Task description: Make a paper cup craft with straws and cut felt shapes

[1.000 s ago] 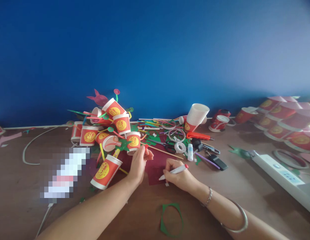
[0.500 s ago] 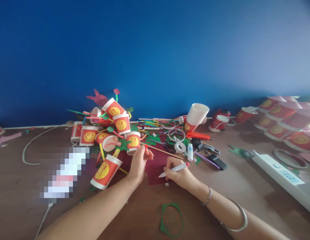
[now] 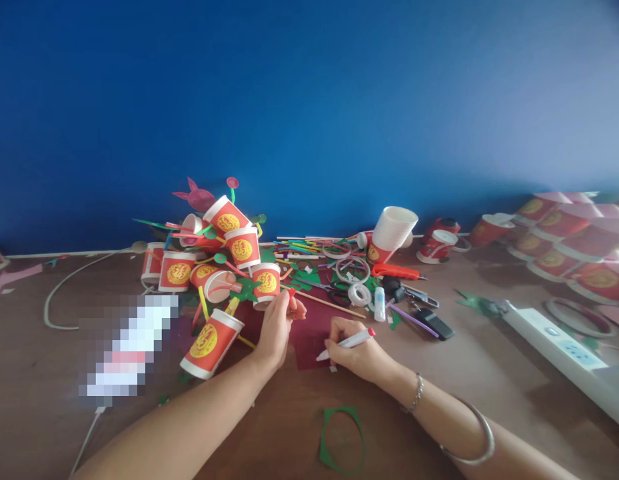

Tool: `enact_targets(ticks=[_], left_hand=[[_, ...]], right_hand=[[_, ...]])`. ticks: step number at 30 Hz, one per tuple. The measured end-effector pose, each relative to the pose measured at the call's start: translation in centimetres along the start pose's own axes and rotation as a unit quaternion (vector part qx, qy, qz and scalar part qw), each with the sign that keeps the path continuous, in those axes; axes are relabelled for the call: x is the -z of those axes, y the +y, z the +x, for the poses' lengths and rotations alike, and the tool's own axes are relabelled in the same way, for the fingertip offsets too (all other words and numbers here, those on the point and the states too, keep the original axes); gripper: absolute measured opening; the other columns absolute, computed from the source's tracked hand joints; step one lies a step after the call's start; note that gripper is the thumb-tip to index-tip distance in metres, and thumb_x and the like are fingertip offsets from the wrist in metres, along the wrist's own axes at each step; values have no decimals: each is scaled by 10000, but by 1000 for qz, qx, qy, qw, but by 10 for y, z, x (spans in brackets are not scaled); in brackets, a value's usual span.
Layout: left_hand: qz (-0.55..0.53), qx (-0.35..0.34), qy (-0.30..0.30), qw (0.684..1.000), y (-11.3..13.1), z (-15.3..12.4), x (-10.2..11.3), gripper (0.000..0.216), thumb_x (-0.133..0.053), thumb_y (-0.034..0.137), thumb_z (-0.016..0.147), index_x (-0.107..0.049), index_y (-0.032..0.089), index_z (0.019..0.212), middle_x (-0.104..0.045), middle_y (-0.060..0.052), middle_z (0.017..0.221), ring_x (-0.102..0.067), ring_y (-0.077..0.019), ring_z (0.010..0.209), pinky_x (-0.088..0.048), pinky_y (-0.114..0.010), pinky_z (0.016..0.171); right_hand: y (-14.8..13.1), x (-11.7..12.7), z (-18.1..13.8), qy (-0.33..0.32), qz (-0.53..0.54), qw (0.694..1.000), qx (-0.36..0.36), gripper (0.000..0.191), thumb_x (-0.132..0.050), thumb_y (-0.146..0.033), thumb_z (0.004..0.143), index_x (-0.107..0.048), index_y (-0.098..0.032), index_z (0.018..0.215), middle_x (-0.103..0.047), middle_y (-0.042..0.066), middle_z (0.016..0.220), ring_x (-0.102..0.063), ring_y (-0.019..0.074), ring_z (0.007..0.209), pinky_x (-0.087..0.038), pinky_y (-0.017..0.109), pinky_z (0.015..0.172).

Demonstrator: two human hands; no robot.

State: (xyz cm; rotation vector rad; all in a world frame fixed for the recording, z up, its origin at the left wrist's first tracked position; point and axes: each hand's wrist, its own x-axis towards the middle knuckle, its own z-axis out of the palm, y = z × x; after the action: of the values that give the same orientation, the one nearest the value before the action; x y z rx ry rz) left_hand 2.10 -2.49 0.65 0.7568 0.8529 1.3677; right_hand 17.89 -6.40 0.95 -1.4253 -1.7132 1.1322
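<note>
My right hand is closed around a white marker with a red end, its tip pointing down at a dark red sheet of paper. My left hand rests at the sheet's left side, fingers curled, with a small red piece that looks like the marker's cap between them. Just left of that hand lies a tilted red paper cup with a yellow print. Behind it rises a heap of similar cups with straws and cut-paper shapes attached.
Beyond the sheet are scissors, a tape roll, a glue bottle, an orange cutter, straws and stacked cups. A power strip lies right, a blurred-out device left. A green paper scrap is in front.
The marker's tip and my right hand have shifted very slightly down the dark red sheet. My left hand stays in place.
</note>
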Motion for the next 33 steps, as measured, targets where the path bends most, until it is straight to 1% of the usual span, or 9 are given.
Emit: enact_targets(ticks=[6,11,15,20,33], left_hand=[[-2,0,-2,1000,-1,0,1,320,-575,433,795,-499,184,608,-576,2,592,-542,-127,594,-439,-257,618],[-5,0,-6,1000,-1,0,1,306,-562,409,805,-500,182,610,-575,1,589,-536,-124,591,-436,-255,615],[-4,2,-4,1000,-1,0,1,310,-561,412,804,-499,182,605,-573,0,590,-537,-126,594,-436,-256,615],[-7,2,-4,1000,-1,0,1,303,-559,401,806,-494,181,607,-575,1,590,-534,-121,590,-434,-249,612],[-4,-1,-3,1000,-2,1,1,314,-570,417,797,-496,181,604,-572,4,584,-536,-123,586,-437,-253,607]], right_hand=[[-2,0,-1,21,2,1000,-3,197,-535,-185,709,-398,-214,571,-592,-18,489,-494,100,416,-317,180,405],[0,-1,0,1,6,1000,-2,212,-543,-181,716,-391,-214,571,-593,-21,481,-508,100,415,-303,174,399],[1,-1,1,16,5,1000,-2,202,-537,-187,724,-399,-213,579,-595,-20,491,-516,102,422,-326,177,409],[0,-1,0,7,1,1000,2,194,-532,-188,718,-404,-211,574,-599,-11,494,-508,103,424,-324,180,411],[-1,0,2,12,-7,1000,-4,193,-537,-196,713,-404,-213,575,-603,-8,497,-499,103,425,-315,180,407]])
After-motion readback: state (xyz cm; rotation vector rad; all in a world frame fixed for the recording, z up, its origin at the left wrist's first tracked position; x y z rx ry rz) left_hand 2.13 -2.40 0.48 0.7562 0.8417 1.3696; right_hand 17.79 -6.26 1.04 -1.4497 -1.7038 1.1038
